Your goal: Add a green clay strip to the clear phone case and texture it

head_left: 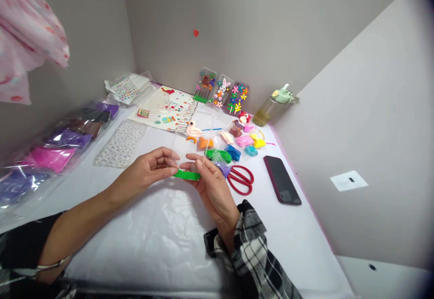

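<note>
Green strip [186,175], one, across one clear case [187,151] in two hands [154,167] [212,177].

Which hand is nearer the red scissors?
Right. The right hand is just left of the red scissors; the left hand is farther off, on the right hand's other side.

phone case [183,152]: between left fingers [162,153] and right fingers [207,169]
strip [187,175]: on the case's near end, by the fingers
scissors [242,181]: just right of the right fingers
phone [282,180]: farther right
sheet [119,145]: left of the left fingers
</note>
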`<control>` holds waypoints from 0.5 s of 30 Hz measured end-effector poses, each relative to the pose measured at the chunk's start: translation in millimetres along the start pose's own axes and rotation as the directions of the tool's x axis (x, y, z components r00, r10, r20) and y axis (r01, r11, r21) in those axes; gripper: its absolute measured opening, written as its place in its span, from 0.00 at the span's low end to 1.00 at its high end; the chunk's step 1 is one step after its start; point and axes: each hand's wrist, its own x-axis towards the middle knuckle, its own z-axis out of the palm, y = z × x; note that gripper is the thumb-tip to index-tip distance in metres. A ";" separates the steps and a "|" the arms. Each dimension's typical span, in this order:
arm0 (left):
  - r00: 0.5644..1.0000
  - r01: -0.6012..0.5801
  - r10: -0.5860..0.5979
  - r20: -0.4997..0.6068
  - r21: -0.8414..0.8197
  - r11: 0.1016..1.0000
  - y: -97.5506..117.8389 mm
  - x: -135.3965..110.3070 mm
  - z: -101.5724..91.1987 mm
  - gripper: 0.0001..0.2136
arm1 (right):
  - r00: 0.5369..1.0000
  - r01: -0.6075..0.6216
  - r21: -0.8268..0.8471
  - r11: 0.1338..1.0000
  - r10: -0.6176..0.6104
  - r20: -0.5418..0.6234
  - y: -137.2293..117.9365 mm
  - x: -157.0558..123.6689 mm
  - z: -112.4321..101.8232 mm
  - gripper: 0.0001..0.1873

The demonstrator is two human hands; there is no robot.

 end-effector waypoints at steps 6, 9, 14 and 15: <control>1.000 0.003 -0.003 0.008 0.032 0.999 2.0 -0.4 0.3 0.20 | 1.000 0.004 -0.008 1.000 -0.004 -0.006 -0.9 -1.7 0.7 0.19; 1.000 -0.004 0.004 -0.002 0.041 0.999 2.0 0.1 0.0 0.20 | 1.000 -0.001 -0.004 1.000 0.001 -0.012 -1.1 -1.2 0.5 0.20; 1.000 0.028 -0.028 0.008 0.006 1.000 0.9 1.6 -8.9 0.19 | 1.000 -0.014 -0.013 1.000 0.013 -0.022 -0.5 -0.5 -1.1 0.21; 0.999 0.038 -0.038 0.009 -0.012 0.999 0.9 1.2 -12.0 0.18 | 1.000 -0.021 -0.028 0.999 0.020 -0.022 0.1 -0.6 -1.6 0.21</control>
